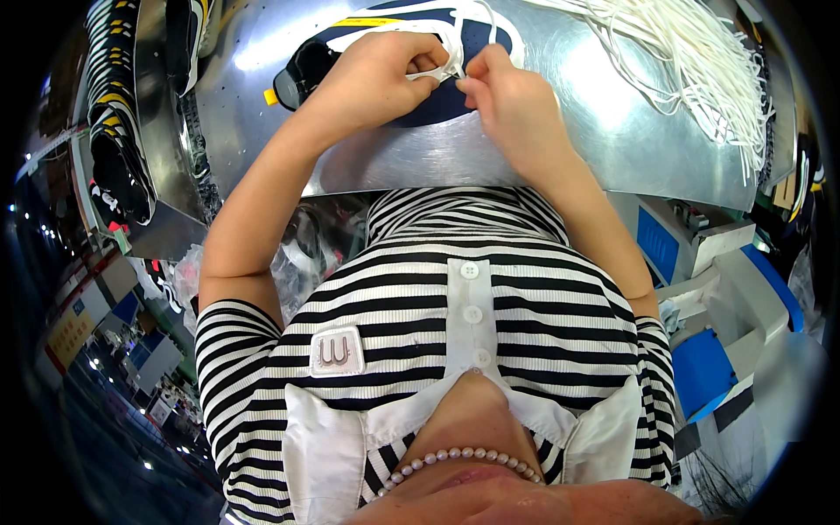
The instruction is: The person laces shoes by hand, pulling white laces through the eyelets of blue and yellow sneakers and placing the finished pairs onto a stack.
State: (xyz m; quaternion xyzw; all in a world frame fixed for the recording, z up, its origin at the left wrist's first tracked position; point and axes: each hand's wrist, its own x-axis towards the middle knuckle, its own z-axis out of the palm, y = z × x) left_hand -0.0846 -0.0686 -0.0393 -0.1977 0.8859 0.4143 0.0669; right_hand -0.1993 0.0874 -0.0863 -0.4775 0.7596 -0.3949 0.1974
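A dark navy shoe upper (433, 112) with white trim and a yellow stripe lies on its side on the metal tabletop (604, 157), its black-lined opening toward the left. White shoelace (457, 39) runs across it and loops up behind my fingers. My left hand (376, 80) is over the upper, thumb and fingers closed on the lace. Close beside it, my right hand (516, 101) pinches the lace between thumb and forefinger. Both hands meet at the lacing, where fingers partly hide the eyelets.
A large bundle of loose white shoelaces (682, 52) spreads over the table's far right. Stacked shoe uppers (112, 105) stand in a row at the left. Below the table's near edge are clear plastic bags (306, 254); blue and grey bins (704, 367) stand at the right.
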